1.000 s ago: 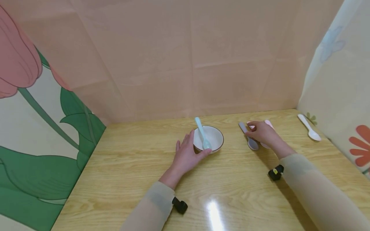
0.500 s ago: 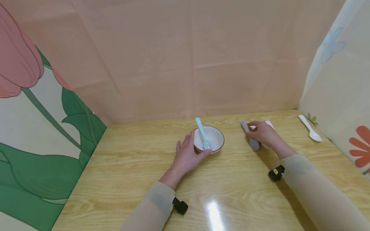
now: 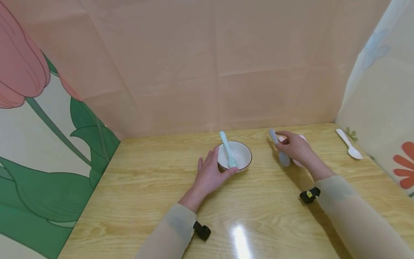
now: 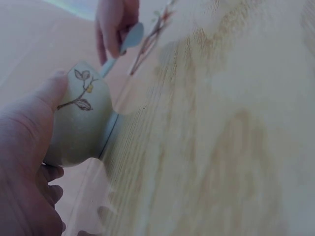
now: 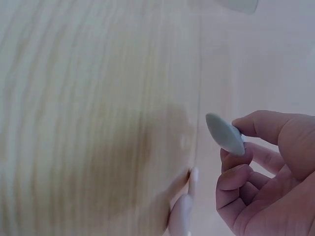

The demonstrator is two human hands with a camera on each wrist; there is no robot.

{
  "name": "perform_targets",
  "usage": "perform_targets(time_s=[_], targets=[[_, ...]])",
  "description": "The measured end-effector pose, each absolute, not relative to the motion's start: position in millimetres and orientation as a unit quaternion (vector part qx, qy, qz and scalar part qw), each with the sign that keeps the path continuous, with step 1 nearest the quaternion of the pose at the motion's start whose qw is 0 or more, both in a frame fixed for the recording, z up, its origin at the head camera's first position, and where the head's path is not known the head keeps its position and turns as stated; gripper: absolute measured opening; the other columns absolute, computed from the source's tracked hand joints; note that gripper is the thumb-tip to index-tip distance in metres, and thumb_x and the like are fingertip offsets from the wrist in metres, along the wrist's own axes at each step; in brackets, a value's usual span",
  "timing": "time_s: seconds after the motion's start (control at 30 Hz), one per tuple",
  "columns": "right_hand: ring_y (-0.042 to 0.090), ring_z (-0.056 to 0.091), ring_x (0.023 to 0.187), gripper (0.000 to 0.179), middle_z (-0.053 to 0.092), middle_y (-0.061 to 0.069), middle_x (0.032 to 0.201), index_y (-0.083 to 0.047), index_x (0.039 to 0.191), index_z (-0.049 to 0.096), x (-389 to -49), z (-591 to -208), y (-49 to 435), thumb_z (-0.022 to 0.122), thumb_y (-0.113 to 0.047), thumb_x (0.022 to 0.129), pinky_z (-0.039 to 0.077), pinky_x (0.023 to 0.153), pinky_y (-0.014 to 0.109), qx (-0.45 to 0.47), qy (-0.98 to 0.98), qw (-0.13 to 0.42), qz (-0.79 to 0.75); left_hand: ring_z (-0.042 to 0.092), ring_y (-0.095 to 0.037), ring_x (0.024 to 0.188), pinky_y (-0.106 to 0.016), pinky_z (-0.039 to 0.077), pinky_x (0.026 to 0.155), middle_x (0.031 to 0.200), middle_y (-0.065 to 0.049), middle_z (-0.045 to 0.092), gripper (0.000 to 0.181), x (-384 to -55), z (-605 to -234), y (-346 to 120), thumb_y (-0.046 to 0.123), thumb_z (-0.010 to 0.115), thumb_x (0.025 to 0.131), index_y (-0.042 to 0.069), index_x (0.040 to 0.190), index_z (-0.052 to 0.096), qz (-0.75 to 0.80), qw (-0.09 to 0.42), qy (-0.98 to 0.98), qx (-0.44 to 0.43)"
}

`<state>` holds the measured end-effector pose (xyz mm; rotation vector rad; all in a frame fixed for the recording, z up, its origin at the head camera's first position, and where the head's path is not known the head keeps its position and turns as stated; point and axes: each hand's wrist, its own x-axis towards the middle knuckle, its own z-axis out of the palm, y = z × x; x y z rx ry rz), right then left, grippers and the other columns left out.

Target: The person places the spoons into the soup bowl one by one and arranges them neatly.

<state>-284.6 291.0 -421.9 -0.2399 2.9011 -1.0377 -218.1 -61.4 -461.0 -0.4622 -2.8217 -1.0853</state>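
Note:
My left hand point(image 3: 210, 176) holds the near left side of a white bowl point(image 3: 242, 154) with a dark rim, its thumb and fingers spread around the wall. The left wrist view shows a branch pattern on the bowl's outside point(image 4: 78, 132). A light blue spoon point(image 3: 228, 147) leans in the bowl, handle over the far rim. To the right, my right hand point(image 3: 297, 149) pinches a grey spoon point(image 3: 284, 159) between thumb and fingers, raised off the table. Partly hidden behind that hand lies a pink spoon point(image 3: 298, 163). In the right wrist view the grey spoon's bowl end point(image 5: 225, 133) points toward the camera.
A white spoon point(image 3: 350, 148) lies at the far right of the wooden table point(image 3: 145, 187), near the patterned side wall point(image 3: 381, 108). Plain pinkish cloth point(image 3: 194, 72) hangs along the table's back edge. A tulip-printed sheet point(image 3: 58, 194) borders the left side.
My right hand has taken hold of the grey spoon and lifted it a little from the table. The left hand and the bowl stay in place.

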Motion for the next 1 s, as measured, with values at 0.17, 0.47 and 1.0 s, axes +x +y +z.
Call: perform_targets(time_s=[0.17,0.47,1.0], targets=[[0.036,0.071,0.101,0.07,0.069,0.032,0.128,-0.002,0.17,0.038,-281.4,-416.9,285.1,0.066,-0.03,0.112,0.058,0.072,0.037,-0.074,0.928,0.013,-0.365,0.029,-0.032,0.165,-0.066,0.009,0.132,0.173,-0.013,0.043,0.108,-218.9,-462.7,-61.3,0.074,0.071,0.097,0.015,0.175,0.025,-0.353,0.042,-0.922,-0.15],[0.03,0.069,0.097,0.069,0.071,0.023,0.123,-0.01,0.172,0.039,-275.0,-403.1,267.5,0.067,-0.031,0.112,0.054,0.073,0.034,-0.066,0.918,-0.017,-0.39,0.029,-0.03,0.165,-0.066,0.008,0.132,0.174,-0.01,0.042,0.108,-218.1,-459.8,-62.1,0.073,0.072,0.098,0.014,0.176,0.024,-0.352,0.039,-0.923,-0.149],[0.025,0.064,0.089,0.071,0.071,0.022,0.119,-0.017,0.174,0.035,-271.9,-388.8,237.7,0.068,-0.027,0.112,0.054,0.071,0.029,-0.081,0.877,-0.02,-0.473,0.027,-0.032,0.166,-0.064,0.007,0.132,0.175,-0.009,0.04,0.109,-220.4,-460.8,-62.3,0.073,0.072,0.097,0.015,0.176,0.024,-0.349,0.032,-0.925,-0.144]])
